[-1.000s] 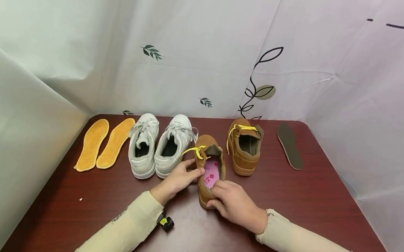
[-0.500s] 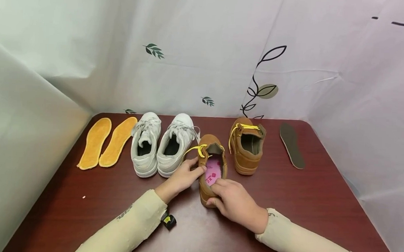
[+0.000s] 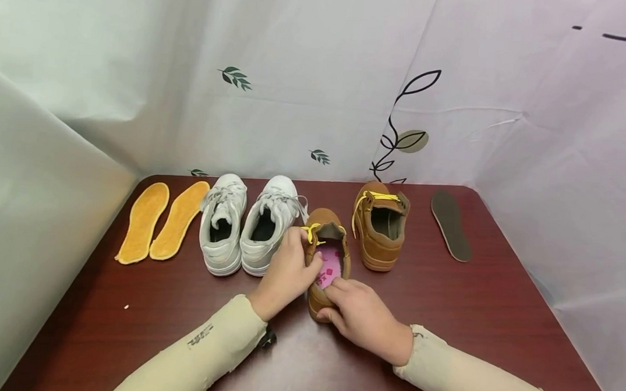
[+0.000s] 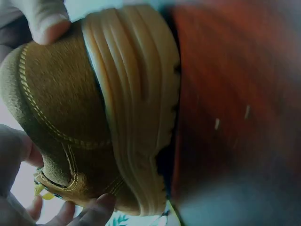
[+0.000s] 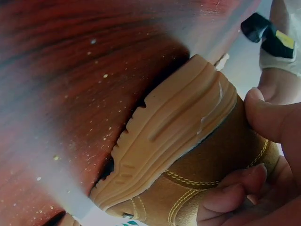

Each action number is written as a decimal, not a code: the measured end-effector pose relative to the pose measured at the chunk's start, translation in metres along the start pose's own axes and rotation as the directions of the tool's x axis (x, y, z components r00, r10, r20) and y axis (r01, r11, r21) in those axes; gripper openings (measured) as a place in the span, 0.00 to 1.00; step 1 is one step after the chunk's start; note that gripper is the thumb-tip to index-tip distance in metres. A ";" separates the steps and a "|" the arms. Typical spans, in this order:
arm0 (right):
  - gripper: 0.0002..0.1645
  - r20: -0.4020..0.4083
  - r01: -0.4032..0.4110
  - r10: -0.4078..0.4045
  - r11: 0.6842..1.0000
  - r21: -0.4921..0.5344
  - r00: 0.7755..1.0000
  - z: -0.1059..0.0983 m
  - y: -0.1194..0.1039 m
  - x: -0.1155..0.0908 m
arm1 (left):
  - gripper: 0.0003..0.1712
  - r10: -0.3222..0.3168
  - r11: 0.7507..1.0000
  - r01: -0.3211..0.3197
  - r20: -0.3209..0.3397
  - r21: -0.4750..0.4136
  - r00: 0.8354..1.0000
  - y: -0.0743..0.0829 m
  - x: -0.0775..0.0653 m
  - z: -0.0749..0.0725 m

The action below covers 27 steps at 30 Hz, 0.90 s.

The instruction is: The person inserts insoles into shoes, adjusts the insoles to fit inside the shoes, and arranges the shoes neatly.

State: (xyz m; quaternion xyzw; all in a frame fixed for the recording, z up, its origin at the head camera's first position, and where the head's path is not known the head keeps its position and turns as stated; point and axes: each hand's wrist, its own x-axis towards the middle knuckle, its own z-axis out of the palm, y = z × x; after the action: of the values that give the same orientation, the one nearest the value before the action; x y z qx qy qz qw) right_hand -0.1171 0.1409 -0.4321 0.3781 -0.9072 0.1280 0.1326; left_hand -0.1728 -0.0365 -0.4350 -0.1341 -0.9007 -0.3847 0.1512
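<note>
A brown suede shoe [image 3: 322, 217] with yellow laces stands on the table, its toe pointing away from me. Inside it lies a pink insole [image 3: 331, 259] with red marks; its front part is hidden in the toe. My left hand [image 3: 284, 276] grips the shoe's left side, fingers along the outside and thumb at the opening. At the heel, my right hand [image 3: 366, 321] holds the back collar, thumb on the outer heel and fingertips reaching inside over the insole. In the left wrist view the suede upper [image 4: 66, 94] shows close up; in the right wrist view, the ridged sole [image 5: 174, 127].
The matching brown shoe [image 3: 381, 245] stands to the right, with a dark insole [image 3: 450, 228] farther right. A pair of white sneakers [image 3: 220, 255] stands left of the hands, beside two orange fuzzy insoles [image 3: 142, 226]. A white curtain [image 3: 307, 90] encloses the table [image 3: 475, 331].
My left hand has moved forward along the shoe's side, its fingers now up near the laces. The right hand stays at the heel, and the shoe has hardly moved.
</note>
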 end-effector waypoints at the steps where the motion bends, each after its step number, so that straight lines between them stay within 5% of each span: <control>1: 0.18 0.002 0.000 0.000 1.000 0.000 1.000 0.000 0.000 0.000 | 0.23 0.026 0.999 -0.025 -0.029 0.032 0.999 0.001 0.001 0.001; 4: 0.17 0.003 0.001 -0.001 1.000 -0.003 1.000 0.000 -0.001 0.001 | 0.31 0.106 0.987 -0.095 -0.074 0.129 0.992 0.002 0.003 0.002; 8: 0.18 0.001 0.007 -0.007 1.000 -0.016 1.000 -0.001 0.000 0.001 | 0.39 0.124 0.976 -0.116 -0.028 0.186 0.992 0.003 0.008 0.003; 11: 0.18 0.004 0.009 -0.009 1.000 -0.021 1.000 -0.001 0.000 0.001 | 0.39 0.036 0.990 -0.048 0.095 0.130 0.995 0.002 0.012 0.004; 15: 0.18 0.011 0.006 -0.006 1.000 -0.018 1.000 0.000 -0.001 0.002 | 0.41 -0.063 0.998 0.055 0.236 0.039 0.970 -0.001 0.015 0.005; 27: 0.19 0.005 0.002 -0.002 1.000 -0.001 1.000 0.001 0.002 0.001 | 0.43 -0.080 0.988 0.114 0.298 -0.101 0.951 -0.009 0.015 0.006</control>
State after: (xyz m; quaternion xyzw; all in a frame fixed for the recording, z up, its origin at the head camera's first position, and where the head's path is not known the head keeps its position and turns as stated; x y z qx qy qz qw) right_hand -0.1194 0.1413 -0.4326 0.3792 -0.9073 0.1265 0.1304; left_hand -0.1910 -0.0365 -0.4393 -0.1537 -0.8945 -0.4197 -0.0110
